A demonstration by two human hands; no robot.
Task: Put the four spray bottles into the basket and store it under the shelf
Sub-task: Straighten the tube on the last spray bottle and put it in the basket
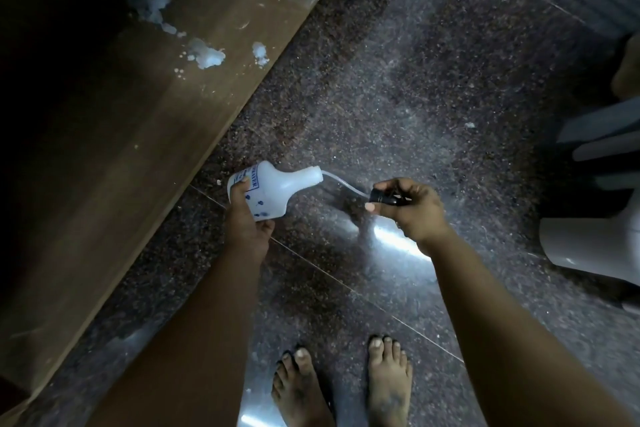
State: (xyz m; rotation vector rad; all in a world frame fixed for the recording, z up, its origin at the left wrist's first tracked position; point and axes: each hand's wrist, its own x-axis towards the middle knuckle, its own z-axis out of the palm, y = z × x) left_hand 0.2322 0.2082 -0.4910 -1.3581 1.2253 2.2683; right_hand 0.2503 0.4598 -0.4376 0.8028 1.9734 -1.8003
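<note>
A white spray bottle (273, 185) with blue print lies tilted on its side in the air, its open neck pointing right. My left hand (246, 218) grips its base. The black spray head (382, 197) is off the neck, held in my right hand (412, 210). A thin clear dip tube (341, 184) runs from the spray head back into the bottle's neck. No basket and no other bottles are in view.
A brown wooden shelf board (145, 107) with white stains runs diagonally along the left, dark beneath it. The floor (433, 80) is dark speckled stone tile. My bare feet (343, 388) stand at the bottom. A pale plastic chair (595, 246) sits at the right edge.
</note>
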